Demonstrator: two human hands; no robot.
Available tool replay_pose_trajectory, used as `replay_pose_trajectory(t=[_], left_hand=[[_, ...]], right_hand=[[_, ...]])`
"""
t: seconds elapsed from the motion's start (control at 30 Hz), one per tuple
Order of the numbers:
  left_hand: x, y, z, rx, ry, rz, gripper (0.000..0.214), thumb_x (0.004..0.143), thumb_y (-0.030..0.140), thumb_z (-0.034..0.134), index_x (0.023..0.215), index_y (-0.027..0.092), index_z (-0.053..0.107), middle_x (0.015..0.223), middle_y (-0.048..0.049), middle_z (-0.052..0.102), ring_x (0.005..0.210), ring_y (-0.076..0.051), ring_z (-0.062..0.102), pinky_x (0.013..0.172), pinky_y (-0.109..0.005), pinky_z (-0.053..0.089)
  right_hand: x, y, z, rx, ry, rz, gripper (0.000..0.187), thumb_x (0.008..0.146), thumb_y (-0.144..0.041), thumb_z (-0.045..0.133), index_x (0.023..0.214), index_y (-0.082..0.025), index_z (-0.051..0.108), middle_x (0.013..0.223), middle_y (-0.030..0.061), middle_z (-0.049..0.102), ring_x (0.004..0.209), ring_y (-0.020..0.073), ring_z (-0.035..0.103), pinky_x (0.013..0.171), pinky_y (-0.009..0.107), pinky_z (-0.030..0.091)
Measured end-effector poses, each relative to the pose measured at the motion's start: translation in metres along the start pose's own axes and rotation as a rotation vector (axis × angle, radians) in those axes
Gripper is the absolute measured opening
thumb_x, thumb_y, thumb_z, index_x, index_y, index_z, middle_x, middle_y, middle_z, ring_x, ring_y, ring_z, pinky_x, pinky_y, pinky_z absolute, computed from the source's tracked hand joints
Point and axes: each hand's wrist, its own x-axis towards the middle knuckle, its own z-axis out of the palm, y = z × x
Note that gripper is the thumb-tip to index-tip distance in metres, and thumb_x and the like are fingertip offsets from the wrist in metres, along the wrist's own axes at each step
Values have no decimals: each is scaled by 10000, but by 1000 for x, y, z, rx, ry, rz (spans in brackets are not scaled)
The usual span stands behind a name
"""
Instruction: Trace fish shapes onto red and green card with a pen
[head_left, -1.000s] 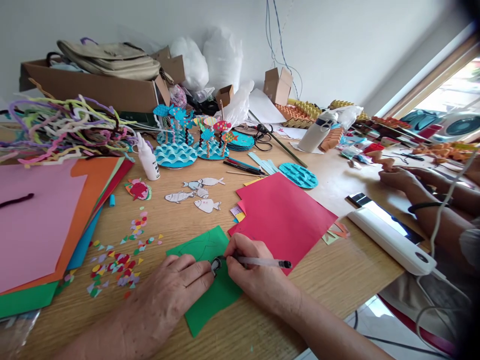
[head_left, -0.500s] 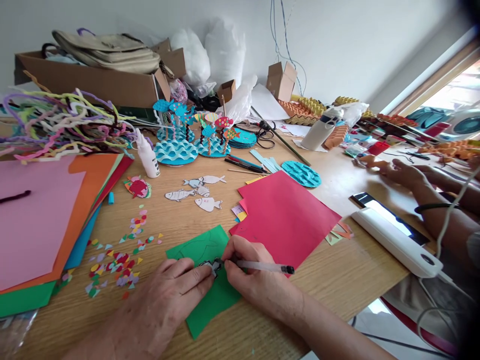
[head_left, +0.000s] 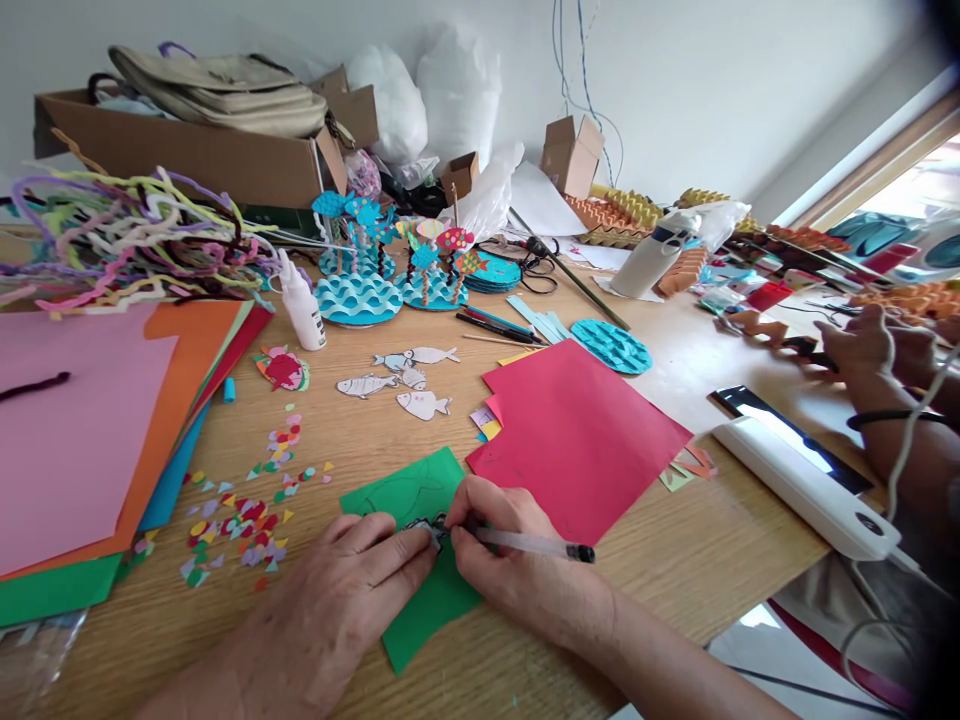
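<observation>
A sheet of green paper [head_left: 433,625] lies at the table's near edge, with a fish outline drawn on its upper part. Flat on it, my left hand [head_left: 352,580] presses down a small grey-and-black paper cutout [head_left: 433,530] with its fingertips; the fingers cover much of the cutout. My right hand [head_left: 517,545] grips a pen [head_left: 536,541] with a clear barrel and a dark end, its tip at the cutout's right edge, hidden by my fingers. Beyond my hands lie several white paper fish [head_left: 424,404] and a layered red and green paper fish [head_left: 283,370].
Red paper [head_left: 585,430] lies right of the green sheet. Coloured sheets [head_left: 82,420], paper confetti [head_left: 244,530] and a glue bottle [head_left: 302,305] are leftward. Blue wave bases [head_left: 358,300] stand behind. At right are a white device [head_left: 802,485], a phone [head_left: 787,430] and another person's hands [head_left: 866,345].
The view has shifted slightly, so most things sit a little further right. My hands keep the same hold at the cutout. The other person's hands have moved rightward and lifted a little.
</observation>
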Motion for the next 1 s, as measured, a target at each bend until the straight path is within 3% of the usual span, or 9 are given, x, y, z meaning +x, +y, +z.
replay_pose_trajectory(t=[0.23, 0.63, 1.0], left_hand=[[6, -1, -9, -2, 21, 43, 441, 952, 1, 223, 1174, 166, 567, 1118, 8, 649, 879, -187, 509, 765, -319, 372], [4, 1, -3, -15, 106, 5, 457, 1024, 132, 138, 1130, 181, 580, 1081, 52, 661, 869, -176, 499, 777, -321, 356], [-1, 1, 0, 2, 45, 17, 438, 958, 21, 215, 1224, 182, 523, 1170, 28, 624, 949, -207, 484, 828, -350, 337]], right_hand=[[-1, 3, 4, -18, 55, -42, 122, 679, -73, 469, 693, -193, 488, 557, -47, 480, 504, 94, 443, 487, 181, 309], [-1, 1, 7, 20, 92, -39, 122, 684, -73, 469, 690, -194, 487, 551, -52, 469, 493, 90, 437, 486, 178, 314], [-2, 0, 3, 72, 63, -14, 124, 689, -61, 467, 688, -182, 490, 524, -65, 428, 458, 74, 388, 446, 165, 280]])
